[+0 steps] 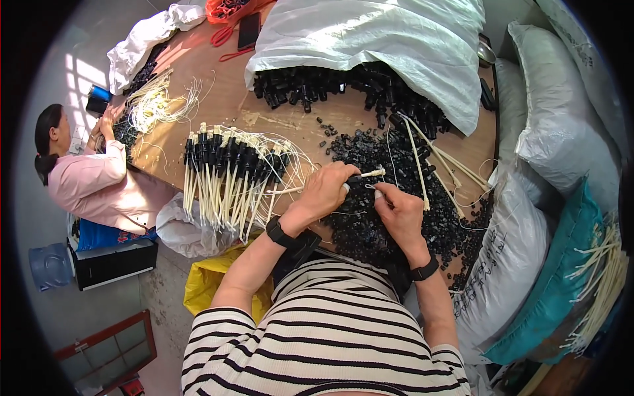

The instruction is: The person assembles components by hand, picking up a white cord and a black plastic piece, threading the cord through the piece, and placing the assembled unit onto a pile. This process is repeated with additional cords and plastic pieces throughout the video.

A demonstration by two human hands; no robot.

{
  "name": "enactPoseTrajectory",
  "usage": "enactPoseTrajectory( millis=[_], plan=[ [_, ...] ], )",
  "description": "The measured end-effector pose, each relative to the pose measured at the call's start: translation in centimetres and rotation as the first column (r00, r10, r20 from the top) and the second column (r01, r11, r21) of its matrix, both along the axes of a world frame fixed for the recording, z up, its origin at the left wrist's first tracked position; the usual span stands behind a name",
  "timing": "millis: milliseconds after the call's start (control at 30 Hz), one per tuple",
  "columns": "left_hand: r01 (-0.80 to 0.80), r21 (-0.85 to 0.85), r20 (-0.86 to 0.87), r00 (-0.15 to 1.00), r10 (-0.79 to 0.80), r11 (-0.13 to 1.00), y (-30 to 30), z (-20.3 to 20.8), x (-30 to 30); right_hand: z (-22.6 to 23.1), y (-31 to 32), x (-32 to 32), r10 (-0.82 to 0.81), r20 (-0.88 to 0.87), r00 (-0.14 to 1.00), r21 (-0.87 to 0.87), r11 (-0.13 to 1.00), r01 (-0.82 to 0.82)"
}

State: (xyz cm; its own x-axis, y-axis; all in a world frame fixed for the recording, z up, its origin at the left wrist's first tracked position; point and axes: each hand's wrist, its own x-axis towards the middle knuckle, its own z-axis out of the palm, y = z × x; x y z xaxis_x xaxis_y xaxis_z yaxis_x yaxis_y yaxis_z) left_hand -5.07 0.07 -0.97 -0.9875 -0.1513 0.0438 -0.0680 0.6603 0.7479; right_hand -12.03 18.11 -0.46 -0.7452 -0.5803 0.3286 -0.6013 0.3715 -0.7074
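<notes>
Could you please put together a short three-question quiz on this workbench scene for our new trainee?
1. True or false: the left hand holds a black part with a cream tube sticking out toward the right hand.
2. Where does the row of finished black-capped tube pieces lie? A) to the person's left on the wooden table B) inside the white sack C) on the teal bag
3. What lies under the hands on the table?

Key
1. True.
2. A.
3. A heap of small black parts.
</notes>
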Motion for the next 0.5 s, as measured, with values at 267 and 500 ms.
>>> enactPoseTrajectory(
  millis=[267, 500],
  plan=[
    [0.073, -0.029, -0.01, 0.997, -0.073, 0.997, 0.39, -0.2, 0.19, -0.76, -0.45, 0.08, 0.02, -0.008, 1.0, 0.003, 1.0, -0.02],
    [0.199, 0.113, 0.08, 0.975, -0.209, 0.973, 0.66, 0.31, -0.15, -0.06, -0.39, 0.48, 0.227, 0.034, 0.973, 0.014, 0.974, -0.228]
  ],
)
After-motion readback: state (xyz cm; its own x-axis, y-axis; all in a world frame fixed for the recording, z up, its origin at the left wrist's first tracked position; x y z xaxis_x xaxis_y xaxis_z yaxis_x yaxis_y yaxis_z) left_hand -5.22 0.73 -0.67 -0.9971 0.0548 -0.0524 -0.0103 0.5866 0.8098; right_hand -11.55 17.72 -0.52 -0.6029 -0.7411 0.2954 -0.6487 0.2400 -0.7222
